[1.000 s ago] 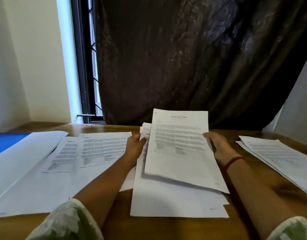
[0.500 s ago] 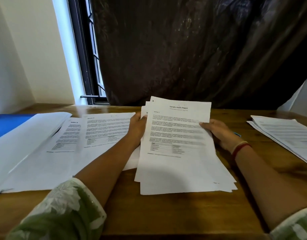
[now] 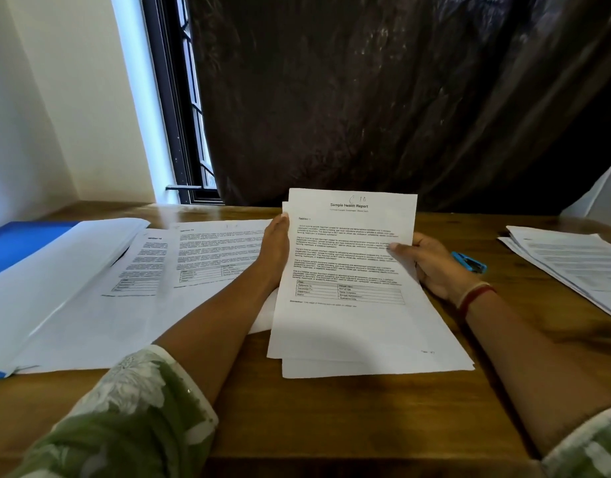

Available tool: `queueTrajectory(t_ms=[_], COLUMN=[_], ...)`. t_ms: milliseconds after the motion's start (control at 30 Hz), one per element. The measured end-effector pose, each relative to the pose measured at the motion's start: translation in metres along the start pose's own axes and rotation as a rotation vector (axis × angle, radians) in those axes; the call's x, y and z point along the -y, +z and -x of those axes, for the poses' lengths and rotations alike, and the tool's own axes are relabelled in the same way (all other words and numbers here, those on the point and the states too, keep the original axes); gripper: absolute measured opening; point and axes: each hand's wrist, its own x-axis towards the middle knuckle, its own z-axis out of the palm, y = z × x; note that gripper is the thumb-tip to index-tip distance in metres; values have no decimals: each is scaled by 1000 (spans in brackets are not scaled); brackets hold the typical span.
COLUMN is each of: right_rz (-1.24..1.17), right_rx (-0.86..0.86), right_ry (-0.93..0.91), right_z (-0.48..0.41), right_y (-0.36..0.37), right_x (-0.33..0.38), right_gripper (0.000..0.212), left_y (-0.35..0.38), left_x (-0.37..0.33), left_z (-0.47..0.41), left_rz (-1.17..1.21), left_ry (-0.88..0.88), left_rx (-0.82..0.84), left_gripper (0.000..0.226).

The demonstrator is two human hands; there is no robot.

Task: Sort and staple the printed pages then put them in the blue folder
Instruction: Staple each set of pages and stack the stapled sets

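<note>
A stack of printed pages [image 3: 359, 326] headed "Sample Health Report" lies in the middle of the wooden table, far end raised. My left hand [image 3: 275, 250] holds its left edge, fingers hidden behind the sheets. My right hand [image 3: 431, 267] grips the right edge, thumb on top. A blue stapler [image 3: 469, 263] lies just right of my right hand. The blue folder [image 3: 24, 243] sits at the far left, partly covered by white sheets.
More printed pages [image 3: 193, 257] are spread on the table left of my left arm. Another pile of pages [image 3: 573, 263] lies at the right edge. A dark curtain [image 3: 400, 98] and a window stand behind the table.
The top sheet, held tilted above the pile a second ago, now lies squared on the stack. Both hands have closed in on the stack's sides. The stapler has come into view.
</note>
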Motion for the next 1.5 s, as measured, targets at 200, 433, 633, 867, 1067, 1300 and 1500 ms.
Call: queueTrajectory(t_ms=[200, 433, 633, 867, 1067, 1300, 1500], right_rz=[-14, -118, -151, -330, -163, -219, -237], right_rx=[-107, -40, -84, -196, -349, -538, -596], right_ry=[-11, 11, 46, 100, 28, -188, -275], right_z=[2, 9, 9, 12, 5, 4, 1], right_y=[4, 4, 5, 8, 13, 11, 14], right_x=[0, 7, 7, 8, 8, 2, -1], right_gripper=[13, 19, 27, 46, 20, 31, 24], left_y=[1, 0, 2, 1, 4, 6, 5], left_x=[7, 15, 16, 15, 14, 14, 15], left_z=[6, -3, -7, -7, -5, -4, -7], left_rz=[-85, -229, -269, -39, -125, -3, -96], left_ry=[332, 454, 402, 299, 457, 339, 369], left_rx=[37, -73, -91, -67, -94, 72, 63], left_gripper=[74, 63, 45, 67, 19, 25, 11])
